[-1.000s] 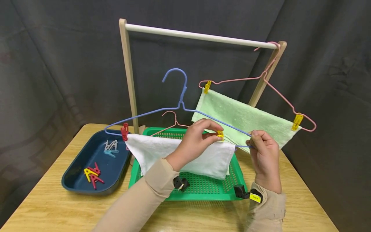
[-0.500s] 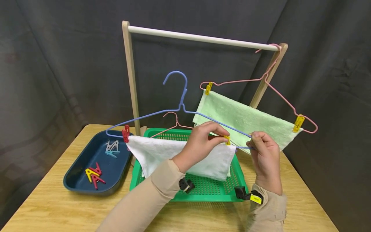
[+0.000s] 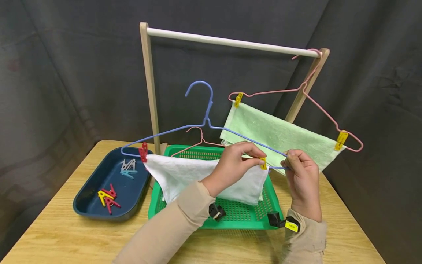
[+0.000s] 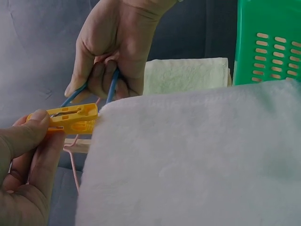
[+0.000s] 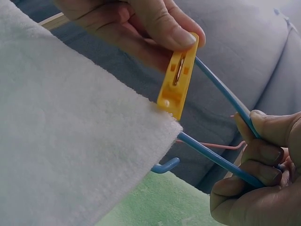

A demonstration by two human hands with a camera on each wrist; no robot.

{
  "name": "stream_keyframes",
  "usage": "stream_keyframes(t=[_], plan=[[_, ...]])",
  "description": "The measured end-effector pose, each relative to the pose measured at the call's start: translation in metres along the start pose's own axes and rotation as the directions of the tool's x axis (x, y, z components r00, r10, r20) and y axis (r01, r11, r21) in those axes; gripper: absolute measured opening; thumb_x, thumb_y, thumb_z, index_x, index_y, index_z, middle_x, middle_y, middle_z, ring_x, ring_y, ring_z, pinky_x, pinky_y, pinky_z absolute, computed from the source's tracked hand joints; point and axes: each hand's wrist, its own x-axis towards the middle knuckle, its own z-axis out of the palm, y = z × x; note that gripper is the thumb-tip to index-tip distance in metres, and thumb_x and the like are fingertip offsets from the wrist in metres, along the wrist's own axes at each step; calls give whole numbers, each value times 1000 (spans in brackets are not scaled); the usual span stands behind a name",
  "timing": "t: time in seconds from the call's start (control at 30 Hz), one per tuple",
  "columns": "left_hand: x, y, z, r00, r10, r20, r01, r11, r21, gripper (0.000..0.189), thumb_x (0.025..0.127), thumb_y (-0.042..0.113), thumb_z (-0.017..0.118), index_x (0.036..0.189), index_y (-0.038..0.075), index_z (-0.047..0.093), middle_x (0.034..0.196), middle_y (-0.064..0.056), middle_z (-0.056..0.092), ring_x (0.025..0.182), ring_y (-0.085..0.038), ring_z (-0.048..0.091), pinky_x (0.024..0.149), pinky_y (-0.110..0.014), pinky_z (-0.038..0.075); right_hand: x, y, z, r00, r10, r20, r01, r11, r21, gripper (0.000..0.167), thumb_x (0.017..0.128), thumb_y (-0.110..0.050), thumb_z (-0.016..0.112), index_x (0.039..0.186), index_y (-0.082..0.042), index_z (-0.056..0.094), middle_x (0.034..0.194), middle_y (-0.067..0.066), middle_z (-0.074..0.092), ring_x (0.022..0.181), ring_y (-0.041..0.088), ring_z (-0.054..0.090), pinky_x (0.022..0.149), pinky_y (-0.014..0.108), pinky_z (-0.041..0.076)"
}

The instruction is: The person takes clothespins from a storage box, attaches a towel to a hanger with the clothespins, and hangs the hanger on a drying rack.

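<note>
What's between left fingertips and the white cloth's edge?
A yellow clothespin: the left hand pinches it, its tip at the white cloth. Right wrist view.

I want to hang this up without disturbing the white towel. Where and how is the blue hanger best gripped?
I'd probably pinch the blue hanger at its neck, just below the hook, from the front: that part stands upright, uncovered and above the white towel, leaving the hook's downward opening free for the white rail.

The white towel (image 5: 84,113) is matt, fuzzy cloth; the yellow peg (image 5: 177,81), smooth plastic with a metal spring (image 5: 179,71). At the head view's eight o'clock, the tray (image 3: 128,189) looks smooth plastic; the table (image 3: 66,238), grained wood.
</note>
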Motion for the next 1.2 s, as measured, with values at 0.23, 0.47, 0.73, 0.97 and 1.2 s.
stream_keyframes(t=[0.23,0.47,0.73,0.97,1.2], plan=[[3,-4,5,1000,-8,20,8,1000,4,12,86,0,77,98,0,76,98,-9,74,90,-10,69,77,-18,56,1,0,0,1000,-2,4,2,1000,8,25,102,4,53,83,1,68,66,3,49,65,19,29,72,23,49],[3,-4,7,999,-37,39,36,998,43,12,87,2,77,99,2,76,99,-8,74,90,-9,69,76,-16,55,1,0,1,1000,4,-5,-4,1000,3,26,102,4,52,81,0,67,66,3,50,64,18,30,72,24,48],[5,-7,10,997,-45,55,40,995,93,12,87,3,78,99,3,76,98,-7,75,90,-11,69,77,-16,53,1,1,1,1000,-1,-1,1,1000,13,26,102,5,52,82,-1,68,67,4,52,64,17,33,72,24,49],[7,-8,11,997,-42,72,34,994,107,13,87,2,77,100,3,76,99,-7,75,90,-11,69,78,-16,52,1,1,0,1000,-4,13,4,1000,8,26,102,5,51,83,-1,67,67,3,51,65,19,29,72,23,48],[9,-8,13,995,-54,88,39,987,154,13,88,2,77,100,4,76,100,-6,75,90,-10,69,77,-13,51,1,2,0,1000,6,14,-6,1000,6,27,103,4,51,83,-1,68,68,3,52,64,18,30,72,23,49]])
